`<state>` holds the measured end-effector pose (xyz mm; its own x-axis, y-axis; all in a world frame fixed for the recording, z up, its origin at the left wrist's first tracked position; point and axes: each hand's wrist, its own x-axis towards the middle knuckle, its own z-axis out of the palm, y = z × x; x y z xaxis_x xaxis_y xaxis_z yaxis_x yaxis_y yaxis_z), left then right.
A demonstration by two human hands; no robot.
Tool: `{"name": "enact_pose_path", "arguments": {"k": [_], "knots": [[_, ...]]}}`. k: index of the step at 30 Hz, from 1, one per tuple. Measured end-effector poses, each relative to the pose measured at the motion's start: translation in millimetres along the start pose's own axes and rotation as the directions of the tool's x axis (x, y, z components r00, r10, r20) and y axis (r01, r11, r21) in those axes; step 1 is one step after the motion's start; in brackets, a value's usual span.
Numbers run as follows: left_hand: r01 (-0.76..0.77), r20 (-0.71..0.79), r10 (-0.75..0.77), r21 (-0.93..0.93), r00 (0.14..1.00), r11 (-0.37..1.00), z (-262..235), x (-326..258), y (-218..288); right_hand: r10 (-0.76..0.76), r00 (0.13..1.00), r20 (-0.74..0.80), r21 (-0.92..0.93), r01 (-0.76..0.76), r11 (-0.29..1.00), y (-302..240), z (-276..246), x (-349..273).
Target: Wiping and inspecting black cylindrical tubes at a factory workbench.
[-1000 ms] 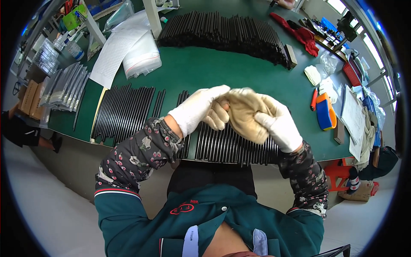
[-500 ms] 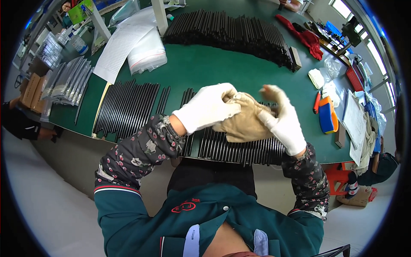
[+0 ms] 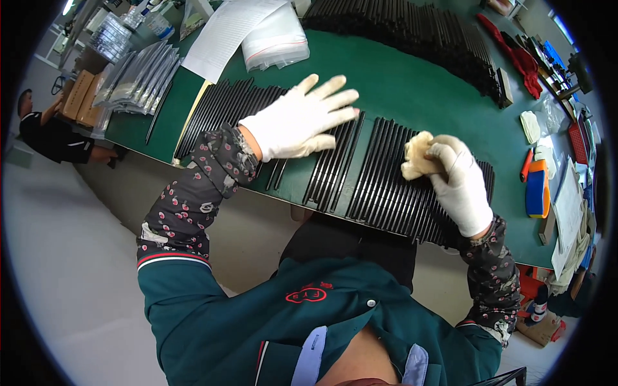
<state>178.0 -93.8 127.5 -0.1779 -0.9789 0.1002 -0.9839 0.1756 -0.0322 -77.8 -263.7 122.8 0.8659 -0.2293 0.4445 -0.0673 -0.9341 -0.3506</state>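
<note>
My left hand (image 3: pixel 299 121), in a white glove with some bare fingertips, is spread flat above the black rods on the left, holding nothing. Several slim black rods (image 3: pixel 389 183) lie side by side along the table's near edge, in groups with gaps between. In my right hand (image 3: pixel 460 183), also gloved in white, a bunched beige cloth (image 3: pixel 418 156) is gripped between thumb and fingers. The cloth is over the right-hand group of rods; whether it touches them I cannot tell. Another row of rods (image 3: pixel 225 116) lies partly beneath my left hand and sleeve.
A large stack of black rods (image 3: pixel 405 32) spans the far side of the green table (image 3: pixel 380 83). Plastic bags (image 3: pixel 277 45) and a paper sheet (image 3: pixel 228 32) lie at the back left. A blue-and-orange tape roll (image 3: pixel 536 190) sits at right. Another person (image 3: pixel 58 138) is at far left.
My left hand has let go of the cloth, moved left and spread its fingers. The cloth, spread out between both hands before, is now bunched in my right hand. The view has shifted.
</note>
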Motion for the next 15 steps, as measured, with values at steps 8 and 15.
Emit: {"name": "enact_pose_path", "arguments": {"k": [8,15], "knots": [[-0.140,0.020,0.142,-0.091,0.990,0.986,39.3,24.5,30.2,-0.036,0.987,0.159,-0.011,0.038,0.999,0.3,8.1,-0.6],[-0.087,0.065,0.095,-0.115,0.993,0.989,42.4,38.9,16.1,-0.096,0.994,-0.060,0.159,0.104,0.982,-53.4,32.4,26.8]]}}
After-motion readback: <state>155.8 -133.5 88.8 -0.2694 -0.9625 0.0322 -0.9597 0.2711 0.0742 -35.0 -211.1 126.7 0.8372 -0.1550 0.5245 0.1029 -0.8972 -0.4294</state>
